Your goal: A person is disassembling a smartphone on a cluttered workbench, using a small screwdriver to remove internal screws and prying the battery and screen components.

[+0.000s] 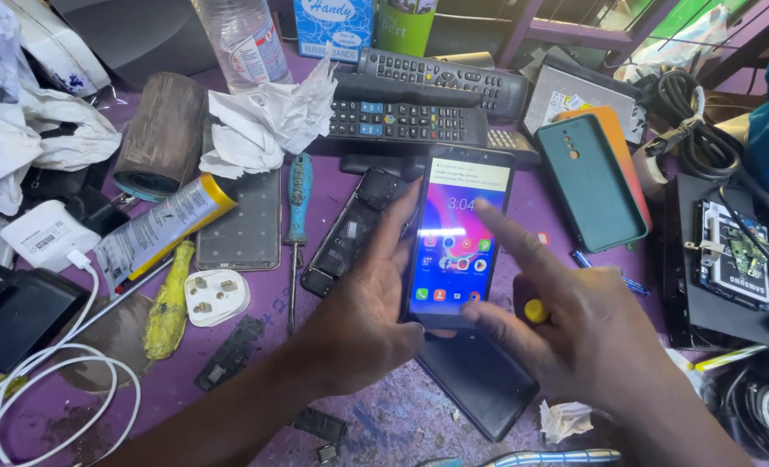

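Nearest to me, my left hand (363,303) wraps the lit smartphone (459,235) from its left edge, fingers curled up along the side, thumb under the bottom end. My right hand (575,333) comes in from the right with the index finger stretched out, its tip on the bright screen near the top, the other fingers folded loosely; a yellow knob (536,310) peeks out by that hand, but I cannot tell whether it is gripped. The phone is raised just above the purple table (402,415), over a dark slab (480,380) lying flat.

Just beyond, an opened black handset (350,229) lies beside a blue-handled screwdriver (297,207). To the left sit a white plug (217,297) and a white cable (47,380). To the right is a green phone case (589,182). Farthest back, 2 remote controls (419,104) lie stacked, with crumpled white paper (268,121) to their left.
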